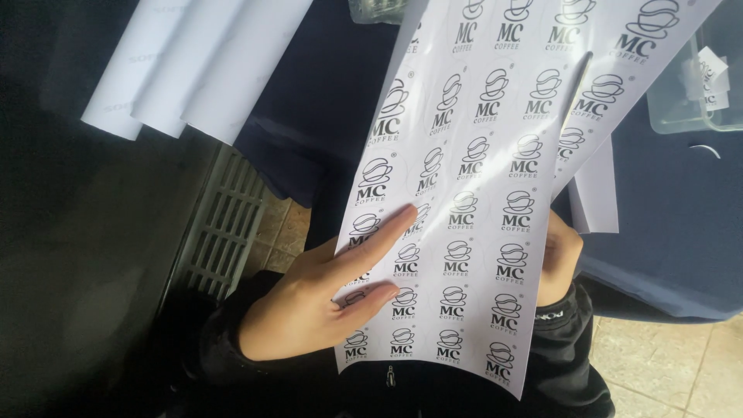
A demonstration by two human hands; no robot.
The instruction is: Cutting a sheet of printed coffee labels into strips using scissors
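Note:
A glossy white sticker sheet (480, 193) printed with rows of round black cup logos slants up across the middle of the view. My left hand (317, 290) lies on its lower left part, index finger stretched flat over the stickers and thumb pressing the sheet. My right hand (559, 259) grips the sheet's right edge from behind, mostly hidden by the paper, with a black sleeve at the wrist. A second sheet (619, 77) of the same stickers sits behind the first at the upper right.
Several white paper sheets (186, 62) hang over a dark blue tablecloth (665, 224) at the upper left. A clear plastic box (696, 85) stands on the cloth at the right. A white slatted grille (224, 220) and tiled floor (665, 364) lie below.

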